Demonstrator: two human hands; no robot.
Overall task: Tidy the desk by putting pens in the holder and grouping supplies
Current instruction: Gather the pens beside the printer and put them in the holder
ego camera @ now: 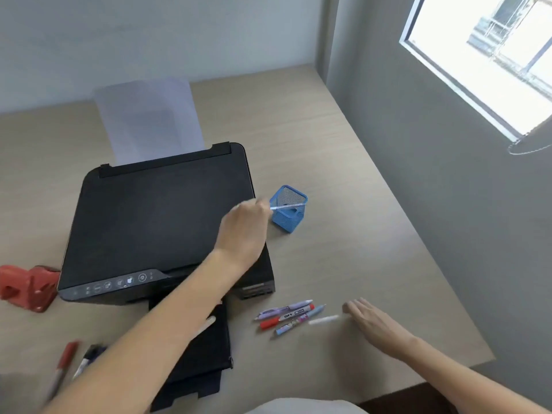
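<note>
A blue mesh pen holder (287, 217) stands on the desk just right of the printer. My left hand (243, 231) reaches across the printer and grips a clear pen (286, 206), whose tip lies over the holder's rim. My right hand (378, 325) hovers flat and open above the desk at the lower right. Just left of it lie a white pen (324, 319), a light blue pen (300, 322), a red marker (286, 316) and a purple pen (283, 309). A red pen (61, 369) and a black-and-white marker (86, 360) lie at the lower left.
A black printer (158, 222) fills the desk's middle, with paper (149, 121) upright in its rear feed and its output tray (203, 354) extended toward me. A red hole punch (28, 286) sits at the left edge. A grey wall and a window close off the right.
</note>
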